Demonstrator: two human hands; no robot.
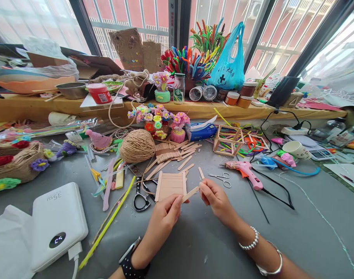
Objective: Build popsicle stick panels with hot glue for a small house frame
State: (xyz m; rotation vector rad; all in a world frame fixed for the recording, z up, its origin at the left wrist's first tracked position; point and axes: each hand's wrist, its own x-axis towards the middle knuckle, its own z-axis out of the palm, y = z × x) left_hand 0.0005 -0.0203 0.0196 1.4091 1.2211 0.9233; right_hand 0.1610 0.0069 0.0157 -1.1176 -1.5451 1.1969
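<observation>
From here I see one wooden stick [191, 193] held between both hands, just on the near side of the panel of sticks [170, 185] that lies flat on the table [296, 228]; the left hand [164, 217] has its grip closed narrow on the stick's lower end, thumb and fingers pinched round it; the right hand [215, 198] pinches the upper end the same way, fingertips tight on the wood; the stick's long axis runs from lower left to upper right, slanted across the panel's near right corner, while the panel's own slats run away from me; so the stick lies roughly crosswise to them, and it appears lifted clear of the panel rather than resting on it, though I cannot be sure of the gap; of the two hands the left sits closer to the panel; scissors [141, 195] lie just left of the panel, small scissors [222, 179] and a pink glue gun [245, 172] to its right, a ball of twine [137, 145] beyond it.
</observation>
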